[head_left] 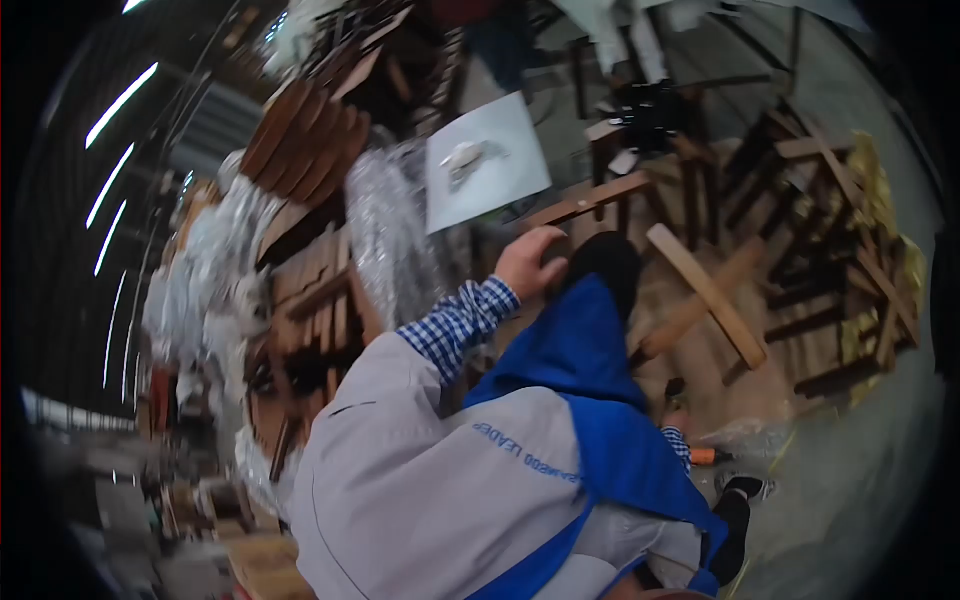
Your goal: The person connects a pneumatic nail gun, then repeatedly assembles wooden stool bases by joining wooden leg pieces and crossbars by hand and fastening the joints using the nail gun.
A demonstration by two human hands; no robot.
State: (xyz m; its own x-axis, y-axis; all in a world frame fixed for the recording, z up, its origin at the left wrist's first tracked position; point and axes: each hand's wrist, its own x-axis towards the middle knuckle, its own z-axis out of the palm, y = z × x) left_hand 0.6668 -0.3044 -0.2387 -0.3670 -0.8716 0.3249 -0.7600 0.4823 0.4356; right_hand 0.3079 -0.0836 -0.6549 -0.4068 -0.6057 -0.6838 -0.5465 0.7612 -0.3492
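My left hand (530, 262) is beside my dark-covered knee, its fingers curved and the thumb apart, with nothing visible between them. Just beyond its fingers is the end of a brown wooden bar (597, 200); whether they touch is unclear. My right hand (678, 416) is small and partly hidden behind the blue apron (625, 430). Its fingers look closed at a small dark thing (675, 387) that is too blurred to name. An orange and black tool (706, 456) lies by the right cuff. Two wooden pieces (708, 290) cross in front of me on brown sheeting.
Dark wooden parts (800, 290) with yellow wrapping are heaped at the right. A white board (487, 160) bearing a small pale object stands ahead. Plastic-wrapped goods (395, 230) and stacked curved brown panels (305, 140) are at the left. Another person's legs (500, 50) show at the top.
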